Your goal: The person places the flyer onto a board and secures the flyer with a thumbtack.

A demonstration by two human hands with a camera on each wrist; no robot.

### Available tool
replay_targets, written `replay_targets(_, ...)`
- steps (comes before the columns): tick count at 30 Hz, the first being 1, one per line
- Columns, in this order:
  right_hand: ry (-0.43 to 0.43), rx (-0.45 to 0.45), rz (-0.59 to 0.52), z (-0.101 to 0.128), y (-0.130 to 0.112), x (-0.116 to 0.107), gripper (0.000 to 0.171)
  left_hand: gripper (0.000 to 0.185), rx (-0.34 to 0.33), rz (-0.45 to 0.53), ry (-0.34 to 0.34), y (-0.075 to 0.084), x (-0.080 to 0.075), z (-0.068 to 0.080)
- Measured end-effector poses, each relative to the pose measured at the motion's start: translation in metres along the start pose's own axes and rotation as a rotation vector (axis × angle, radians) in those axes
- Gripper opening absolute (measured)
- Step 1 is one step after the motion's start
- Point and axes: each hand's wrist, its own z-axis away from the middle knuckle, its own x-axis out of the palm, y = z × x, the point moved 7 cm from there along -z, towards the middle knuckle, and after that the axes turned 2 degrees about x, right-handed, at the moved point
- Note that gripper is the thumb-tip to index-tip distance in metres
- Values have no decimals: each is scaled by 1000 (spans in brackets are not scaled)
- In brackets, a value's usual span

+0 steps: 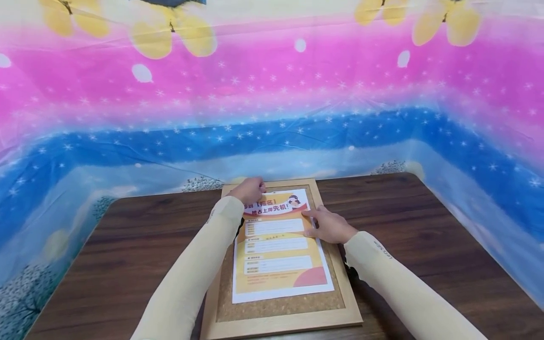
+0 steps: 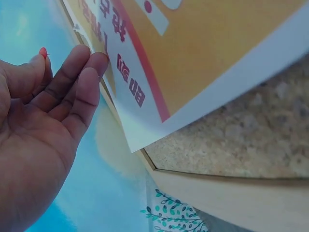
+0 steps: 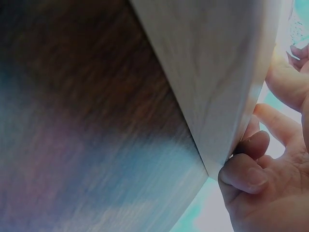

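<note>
While a dark wood-grain desk (image 1: 127,245) is filling the lower half of the head view, a glossy, creased sheet of plastic (image 1: 272,94) is hanging round its far and side edges like a wall, banded in pink above and starry blue below, with yellow petals along the top and pale leafy sprigs near the desk line. Lying flat near the middle of the desk is a rectangular cork board (image 1: 276,309), its grainy brown cork showing below and beside the paper, bordered by a smooth pale wooden frame (image 1: 350,302). A printed poster (image 1: 278,245) is lying on the cork, orange and yellow with white boxes, red lettering and a white margin, and in the left wrist view its corner is lifting slightly off the cork. The left hand (image 1: 250,190) is resting at the poster's top left corner; its grip is pinching a small red-headed pin (image 2: 43,51) between thumb and fingers, the other fingers lying loosely straight against the paper's edge. The right hand (image 1: 329,226) is lying on the poster's right edge, index finger stretched flat over the paper, its grip relaxed and holding nothing, while both arms are wearing cream sleeves (image 1: 195,264)
</note>
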Motion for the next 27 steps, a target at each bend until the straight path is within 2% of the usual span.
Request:
replay_targets(6,2,0,2,1,0,-1,64,20,-22,9,0,-7,4,-13)
replay_targets(15,12,-14,20,-1,0,-2,64,22,-14,-38,-1,-8,10,-23)
replay_targets(22,16,-1,3,0,1,-2,63,23,-9,-10,-3,-8,13,-32)
replay_targets(27,15,-1,-5,1,1,-2,63,25,-7,-25,-20,-8,16,-38)
